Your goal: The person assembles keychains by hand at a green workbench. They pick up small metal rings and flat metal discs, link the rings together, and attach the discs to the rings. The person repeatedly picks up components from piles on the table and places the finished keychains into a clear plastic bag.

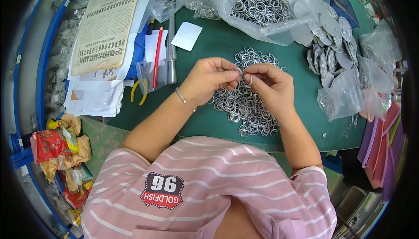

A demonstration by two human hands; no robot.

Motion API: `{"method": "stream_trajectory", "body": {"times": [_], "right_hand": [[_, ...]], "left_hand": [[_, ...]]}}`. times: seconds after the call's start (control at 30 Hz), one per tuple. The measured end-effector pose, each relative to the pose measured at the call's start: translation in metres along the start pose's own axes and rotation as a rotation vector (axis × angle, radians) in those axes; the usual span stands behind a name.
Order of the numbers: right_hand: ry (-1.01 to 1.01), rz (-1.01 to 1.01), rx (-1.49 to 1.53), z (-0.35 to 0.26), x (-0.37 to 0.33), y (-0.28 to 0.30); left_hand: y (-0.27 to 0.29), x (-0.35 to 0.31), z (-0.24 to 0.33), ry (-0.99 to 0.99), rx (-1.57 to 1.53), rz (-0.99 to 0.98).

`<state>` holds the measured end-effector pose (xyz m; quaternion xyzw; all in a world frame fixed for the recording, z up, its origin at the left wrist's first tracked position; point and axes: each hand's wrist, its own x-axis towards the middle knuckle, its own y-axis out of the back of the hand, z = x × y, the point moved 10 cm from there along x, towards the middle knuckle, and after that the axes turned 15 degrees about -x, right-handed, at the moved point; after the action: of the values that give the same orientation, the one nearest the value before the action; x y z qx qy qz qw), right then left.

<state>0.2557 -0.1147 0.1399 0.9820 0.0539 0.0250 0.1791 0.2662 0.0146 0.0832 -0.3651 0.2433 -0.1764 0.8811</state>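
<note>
Rings (253, 108) of silver-coloured metal lie in 1 loose heap on the green table (305, 138), below and around the 2 hands. The left hand (214, 79) has its thumb and fingertips pressed together, with 1 small ring (239, 72) at the tips. The right hand (275, 88) pinches 1 other ring (249, 80) between thumb and bent finger; how firmly, I cannot tell. Both hands nearly meet at the tips. Beyond the heap is 1 clear bag (279, 34) of many rings, and flat discs (331, 58) are piled to its right
</note>
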Motion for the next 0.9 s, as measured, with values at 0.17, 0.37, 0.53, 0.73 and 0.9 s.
{"method": "stream_trajectory", "body": {"times": [0.17, 0.37, 0.53, 0.73, 0.9], "right_hand": [[0.379, 0.077, -0.3, -0.058, -0.004, -0.003], [0.872, 0.668, -0.867, -0.166, 0.013, 0.059], [0.829, 0.526, -0.897, -0.166, 0.029, 0.048], [0.392, -0.159, -0.903, -0.045, 0.013, -0.032], [0.28, -0.127, -0.804, -0.013, 0.015, -0.026]], "left_hand": [[-0.01, -0.011, 0.0, -0.008, -0.103, -0.036], [0.007, -0.011, 0.048, -0.295, 0.492, 0.151], [-0.002, -0.007, 0.054, -0.554, 1.154, 0.147], [-0.023, -0.003, 0.029, -0.599, 1.315, 0.022], [-0.014, 0.0, 0.028, -0.499, 1.222, 0.046]]}}
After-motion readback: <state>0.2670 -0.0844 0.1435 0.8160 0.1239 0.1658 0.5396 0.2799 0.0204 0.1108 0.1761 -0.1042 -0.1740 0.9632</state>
